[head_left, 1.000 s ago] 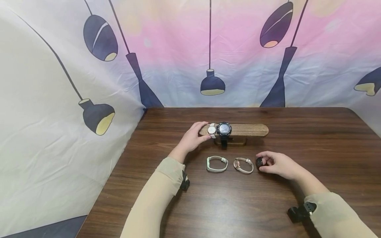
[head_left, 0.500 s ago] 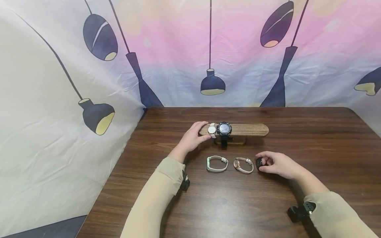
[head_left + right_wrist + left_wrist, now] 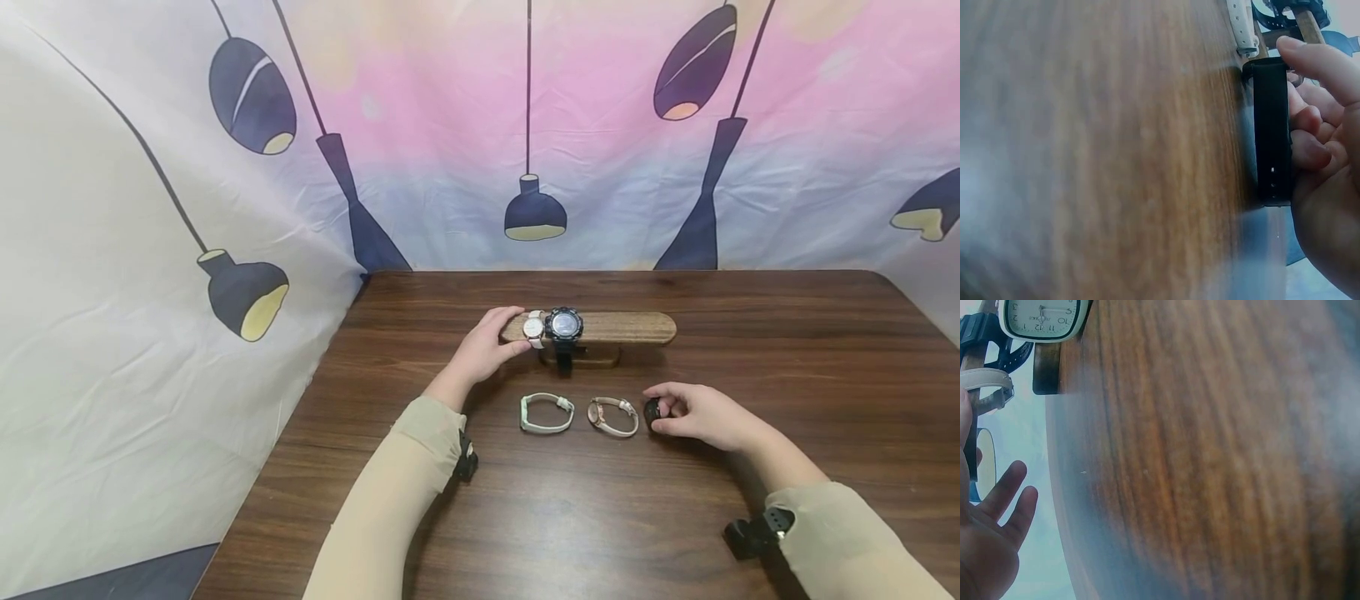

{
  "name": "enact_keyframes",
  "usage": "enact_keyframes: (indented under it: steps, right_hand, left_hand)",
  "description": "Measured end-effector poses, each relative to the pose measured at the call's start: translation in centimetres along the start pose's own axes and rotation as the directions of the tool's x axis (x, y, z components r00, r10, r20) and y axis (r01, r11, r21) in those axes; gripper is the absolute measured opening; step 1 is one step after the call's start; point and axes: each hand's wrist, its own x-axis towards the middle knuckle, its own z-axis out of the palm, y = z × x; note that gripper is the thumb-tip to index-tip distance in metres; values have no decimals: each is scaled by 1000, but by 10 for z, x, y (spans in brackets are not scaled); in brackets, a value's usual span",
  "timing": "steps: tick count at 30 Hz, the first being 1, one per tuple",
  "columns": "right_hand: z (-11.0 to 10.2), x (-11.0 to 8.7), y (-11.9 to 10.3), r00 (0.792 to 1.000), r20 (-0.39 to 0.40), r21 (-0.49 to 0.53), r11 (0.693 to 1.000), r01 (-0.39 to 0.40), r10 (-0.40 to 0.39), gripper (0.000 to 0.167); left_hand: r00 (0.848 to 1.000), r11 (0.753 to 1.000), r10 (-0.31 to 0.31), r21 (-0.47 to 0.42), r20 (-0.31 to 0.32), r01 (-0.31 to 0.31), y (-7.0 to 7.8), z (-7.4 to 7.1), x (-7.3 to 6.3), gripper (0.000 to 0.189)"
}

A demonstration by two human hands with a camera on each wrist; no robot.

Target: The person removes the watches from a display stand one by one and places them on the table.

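My left hand (image 3: 480, 348) holds the left end of a wooden watch stand (image 3: 630, 327), thumb in front and fingers behind; two of its fingers stick out free in the left wrist view. On the bar sit a white-strapped watch (image 3: 533, 327), close to that hand, and a chunky black digital watch (image 3: 564, 324). Lower right, my right hand (image 3: 701, 414) pinches a black watch (image 3: 652, 413) by its band at the table. Its black strap (image 3: 1271, 131) stands on edge in the right wrist view; the dial is hidden there.
In front of the stand, a mint-green watch (image 3: 524, 413) and a rose-gold watch (image 3: 596, 413) with a pale strap lie on their sides on the dark wooden table (image 3: 570, 517). A printed cloth (image 3: 450, 125) hangs behind the table. Both wrists carry small black cameras (image 3: 467, 458).
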Motion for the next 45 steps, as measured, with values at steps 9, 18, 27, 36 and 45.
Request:
enact_keyframes:
  steps: [9,18,27,36,45]
  right_hand:
    - [-5,0,-3,999,-48,60,998,16,-13,47]
    - [-9,1,-6,989,-148,52,999,10,-2,47]
    - [-15,6,-8,963,-267,-11,999,40,-42,45]
    - [-22,11,-7,952,-306,-52,999,14,-29,48]
    - [-26,15,-7,939,-340,-61,997,37,-55,47]
  left_hand:
    - [1000,1000,8,1,-5,-8,-1,0,0,60]
    - [1000,1000,-2,2,3,2,-2,0,0,60]
    - [1000,1000,-15,2,9,15,-2,-1,-1,60]
    - [1000,1000,-11,8,11,11,0,-1,-1,60]
    - [1000,1000,-13,9,1,13,1,0,0,59]
